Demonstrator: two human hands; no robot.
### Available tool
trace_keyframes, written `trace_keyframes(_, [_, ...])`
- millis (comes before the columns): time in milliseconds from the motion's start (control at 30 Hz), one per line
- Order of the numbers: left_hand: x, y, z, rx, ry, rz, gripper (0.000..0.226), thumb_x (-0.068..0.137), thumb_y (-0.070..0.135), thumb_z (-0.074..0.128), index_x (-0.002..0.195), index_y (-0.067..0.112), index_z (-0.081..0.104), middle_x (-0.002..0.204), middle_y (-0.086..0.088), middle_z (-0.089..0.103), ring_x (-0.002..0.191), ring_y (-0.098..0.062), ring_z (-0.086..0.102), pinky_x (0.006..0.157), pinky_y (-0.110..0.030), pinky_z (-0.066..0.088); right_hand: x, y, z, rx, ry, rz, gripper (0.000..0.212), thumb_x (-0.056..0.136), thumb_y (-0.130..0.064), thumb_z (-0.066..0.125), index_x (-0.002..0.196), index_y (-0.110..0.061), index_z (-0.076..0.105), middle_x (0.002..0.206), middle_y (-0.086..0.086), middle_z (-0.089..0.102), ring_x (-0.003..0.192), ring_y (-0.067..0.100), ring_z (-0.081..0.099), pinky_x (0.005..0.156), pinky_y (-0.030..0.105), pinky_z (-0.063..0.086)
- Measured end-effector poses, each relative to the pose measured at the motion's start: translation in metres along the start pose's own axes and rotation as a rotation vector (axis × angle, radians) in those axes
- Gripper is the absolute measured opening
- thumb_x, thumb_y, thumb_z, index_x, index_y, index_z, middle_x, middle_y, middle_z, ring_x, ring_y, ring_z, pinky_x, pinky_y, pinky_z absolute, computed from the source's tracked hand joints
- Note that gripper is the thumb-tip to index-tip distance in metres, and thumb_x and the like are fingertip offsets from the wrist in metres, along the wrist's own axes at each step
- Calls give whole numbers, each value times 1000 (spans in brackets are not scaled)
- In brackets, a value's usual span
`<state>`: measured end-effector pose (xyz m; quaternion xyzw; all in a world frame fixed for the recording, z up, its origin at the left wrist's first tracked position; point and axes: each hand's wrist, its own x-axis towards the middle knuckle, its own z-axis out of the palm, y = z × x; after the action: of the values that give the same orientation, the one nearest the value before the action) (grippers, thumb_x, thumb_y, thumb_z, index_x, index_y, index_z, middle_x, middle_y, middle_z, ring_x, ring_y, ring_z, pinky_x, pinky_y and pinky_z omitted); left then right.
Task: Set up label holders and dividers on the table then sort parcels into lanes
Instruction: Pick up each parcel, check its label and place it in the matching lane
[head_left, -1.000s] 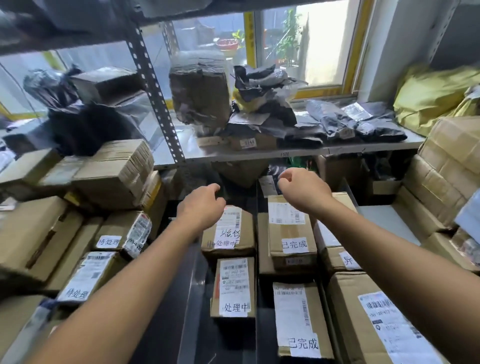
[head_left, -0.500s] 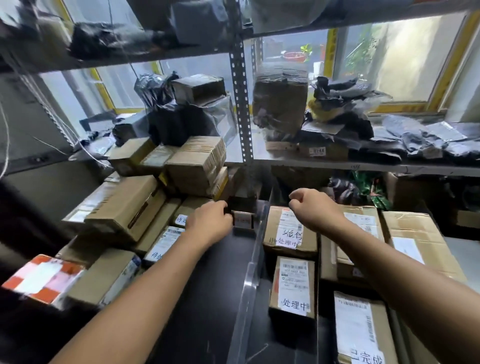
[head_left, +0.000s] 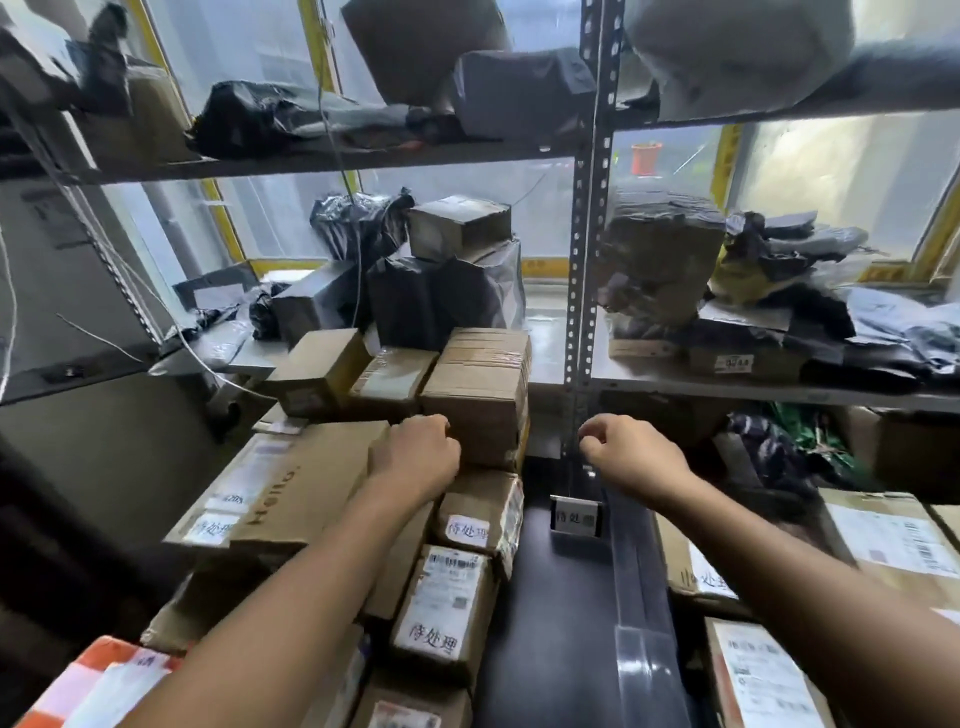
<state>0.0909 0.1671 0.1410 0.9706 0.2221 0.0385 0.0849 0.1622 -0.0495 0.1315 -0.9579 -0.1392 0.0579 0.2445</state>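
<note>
Left grip (head_left: 421, 453) lies curled against the taped carton (head_left: 480, 400), hold unconfirmed; right grip (head_left: 628, 457) is curled, empty. Carton appears stiff and moderately heavy: grasp opposite side faces.

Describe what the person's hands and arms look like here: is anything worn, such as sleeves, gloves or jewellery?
The left hand and right hand are bare, with no gloves, rings, watch or wristbands showing. The left arm and right arm are uncovered back to the frame edge, with no sleeve in view. No tattoos or markings are visible.
</note>
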Motion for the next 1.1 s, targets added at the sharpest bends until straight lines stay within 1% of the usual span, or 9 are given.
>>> trace_keyframes(233, [79, -38, -6, -57, 95, 63, 31, 99, 30, 43, 124, 25, 62, 124, -2, 64, 111, -24, 58, 78, -35, 44, 56, -60, 36, 169, 9, 104, 39, 96, -31, 48, 134, -27, 56, 132, -2, 64, 120, 23, 58, 93, 35, 45])
trace_keyframes(333, [105, -45, -1, -145, 98, 98, 34, 100, 33, 42, 128, 22, 58, 127, -3, 61, 115, -24, 54, 87, -38, 46, 75, -77, 44, 302, 18, 113, 43, 101, -26, 46, 144, -19, 47, 136, 4, 61, 116, 22, 58, 87, 30, 41])
trace_keyframes(433, [119, -46, 4, -391, -21, 71, 44, 102, 36, 43, 143, 19, 48, 141, -5, 54, 127, -25, 50, 100, -38, 43, 91, -86, 53, 475, 29, 114, 30, 102, -20, 46, 130, -19, 57, 124, 2, 67, 92, 8, 60, 73, 24, 43])
trace_keyframes(567, [124, -42, 7, -699, -141, 5, 46, 102, 32, 48, 146, 19, 44, 145, -4, 51, 129, -22, 48, 94, -30, 39, 103, -82, 70, 701, -21, 201, 32, 92, -24, 64, 124, -19, 62, 112, 2, 72, 98, 15, 67, 81, 32, 55])
trace_keyframes(733, [129, -46, 3, -848, -154, -65, 31, 100, 34, 51, 126, 19, 58, 117, 0, 63, 102, -21, 60, 89, -38, 55, 107, -82, 72, 810, -5, 311, 8, 97, -25, 54, 101, -21, 59, 88, 1, 63, 75, 16, 55, 64, 28, 40])
trace_keyframes(833, [130, -55, -1, -884, -162, -92, 22, 99, 32, 50, 107, 15, 63, 97, -2, 67, 84, -22, 66, 62, -36, 60, 108, -80, 72, 788, 51, 324, 34, 100, -44, 44, 88, -15, 58, 79, 6, 58, 72, 23, 51, 65, 32, 37])
trace_keyframes(900, [129, -61, 1, -898, -177, -116, 21, 98, 31, 50, 101, 15, 64, 96, -6, 71, 78, -26, 70, 56, -36, 59, 105, -77, 72, 754, 73, 331, 53, 100, -55, 36, 85, -11, 62, 74, 8, 64, 64, 24, 56, 61, 31, 41])
trace_keyframes(967, [128, -64, 1, -862, -179, -124, 21, 98, 32, 49, 99, 17, 63, 94, -7, 72, 75, -28, 71, 57, -37, 60, 104, -71, 72, 808, 76, 363, 58, 104, -50, 32, 85, -5, 63, 72, 14, 67, 54, 24, 58, 52, 26, 44])
trace_keyframes(1100, [133, -60, 2, -867, -215, -114, 16, 98, 29, 50, 94, 21, 63, 91, -4, 68, 82, -24, 65, 72, -39, 59, 106, -61, 79, 931, 17, 450, 36, 106, -32, 40, 89, -6, 58, 71, 14, 59, 45, 21, 50, 44, 21, 39])
